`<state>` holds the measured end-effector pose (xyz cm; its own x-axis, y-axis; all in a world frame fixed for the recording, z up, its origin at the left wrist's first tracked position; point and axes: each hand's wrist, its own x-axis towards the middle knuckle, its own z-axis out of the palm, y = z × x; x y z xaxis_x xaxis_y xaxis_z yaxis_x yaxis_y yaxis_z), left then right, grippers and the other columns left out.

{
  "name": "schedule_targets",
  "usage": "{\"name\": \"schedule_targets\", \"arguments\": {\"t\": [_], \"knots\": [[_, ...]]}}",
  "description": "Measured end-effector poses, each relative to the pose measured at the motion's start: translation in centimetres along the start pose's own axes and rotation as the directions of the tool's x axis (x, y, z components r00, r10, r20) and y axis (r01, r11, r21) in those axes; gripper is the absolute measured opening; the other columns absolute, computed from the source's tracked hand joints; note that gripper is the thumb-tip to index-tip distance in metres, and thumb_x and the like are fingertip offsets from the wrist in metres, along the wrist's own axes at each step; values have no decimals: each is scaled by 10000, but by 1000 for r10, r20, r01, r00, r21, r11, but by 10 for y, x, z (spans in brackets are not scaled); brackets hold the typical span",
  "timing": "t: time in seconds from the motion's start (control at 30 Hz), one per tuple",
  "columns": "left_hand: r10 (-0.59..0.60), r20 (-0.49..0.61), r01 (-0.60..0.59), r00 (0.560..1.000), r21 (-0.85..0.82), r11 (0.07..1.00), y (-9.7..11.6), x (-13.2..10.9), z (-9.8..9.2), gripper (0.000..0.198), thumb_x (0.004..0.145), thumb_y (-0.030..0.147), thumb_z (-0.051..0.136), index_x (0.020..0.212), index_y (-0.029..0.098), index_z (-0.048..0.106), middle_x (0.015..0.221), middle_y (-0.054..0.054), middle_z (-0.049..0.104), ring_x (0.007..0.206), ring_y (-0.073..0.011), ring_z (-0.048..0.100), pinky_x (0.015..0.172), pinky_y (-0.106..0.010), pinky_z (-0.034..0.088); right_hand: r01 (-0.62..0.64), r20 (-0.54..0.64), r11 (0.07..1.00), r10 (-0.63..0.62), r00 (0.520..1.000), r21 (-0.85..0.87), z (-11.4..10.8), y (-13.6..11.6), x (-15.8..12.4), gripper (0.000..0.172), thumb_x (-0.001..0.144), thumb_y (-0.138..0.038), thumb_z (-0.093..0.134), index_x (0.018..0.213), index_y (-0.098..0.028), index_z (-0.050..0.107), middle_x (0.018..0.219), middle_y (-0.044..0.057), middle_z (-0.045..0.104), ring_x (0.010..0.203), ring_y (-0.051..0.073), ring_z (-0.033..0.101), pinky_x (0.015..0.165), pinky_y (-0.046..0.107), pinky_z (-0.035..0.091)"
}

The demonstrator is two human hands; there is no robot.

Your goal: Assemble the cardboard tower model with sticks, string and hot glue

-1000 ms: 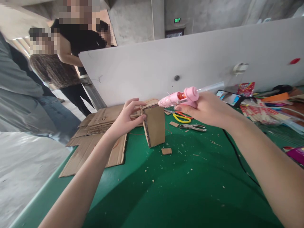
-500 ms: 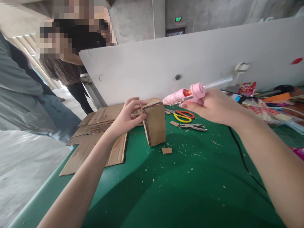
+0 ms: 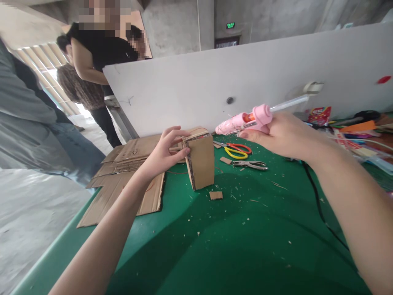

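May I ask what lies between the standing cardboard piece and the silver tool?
In the head view, a small cardboard scrap lies between the standing piece and silver tool.

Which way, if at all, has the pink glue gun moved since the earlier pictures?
Yes: against the dark round spot on the white panel, the pink glue gun has shifted right and slightly up.

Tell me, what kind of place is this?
Probably a craft workshop: the right hand holds a pink glue gun, and scissors and cut cardboard lie on the green table.
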<state>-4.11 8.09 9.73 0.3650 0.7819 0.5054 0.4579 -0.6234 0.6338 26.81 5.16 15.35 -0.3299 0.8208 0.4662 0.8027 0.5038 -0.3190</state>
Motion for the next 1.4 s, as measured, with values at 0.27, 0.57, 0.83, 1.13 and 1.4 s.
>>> {"name": "schedule_targets", "arguments": {"t": [0.27,0.57,0.83,1.13,1.4], "knots": [[15,-1,-15,1000,-4,1000,-3,0,1,398,884,382,641,1259,281,553,1491,-86,331,1384,-305,426,1075,-454,500,-4,-44,1000,5,999,23,5,0,0,468,845,-649,526,937,-215,675,752,21,633,710,192,557,642,305,389],[13,0,-13,1000,-20,1000,0,2,4,404,883,369,644,1262,264,551,1487,-99,320,1353,-285,467,1097,-460,477,124,-41,990,-121,992,64,14,-9,-1,402,895,-598,521,797,-214,588,614,-26,555,581,140,486,549,276,341],[35,-5,-35,999,-25,999,0,4,6,404,889,355,639,1274,268,554,1474,-96,348,1354,-283,460,1102,-434,482,212,-50,968,-207,977,137,29,-14,2,367,926,-553,510,880,-209,629,734,9,647,659,160,564,599,290,405],[42,2,-42,999,-25,999,2,4,6,400,892,361,637,1272,268,550,1468,-100,346,1396,-285,410,1092,-413,491,216,-44,961,-211,976,174,37,-13,3,357,930,-514,520,960,-194,674,749,19,681,651,161,581,599,294,417],[39,3,-39,999,-28,999,2,3,6,399,896,350,633,1279,277,548,1475,-95,345,1394,-289,415,1091,-422,492,211,-33,965,-208,978,155,37,-12,3,352,931,-518,522,967,-199,667,766,25,684,673,169,591,616,302,422]]}}
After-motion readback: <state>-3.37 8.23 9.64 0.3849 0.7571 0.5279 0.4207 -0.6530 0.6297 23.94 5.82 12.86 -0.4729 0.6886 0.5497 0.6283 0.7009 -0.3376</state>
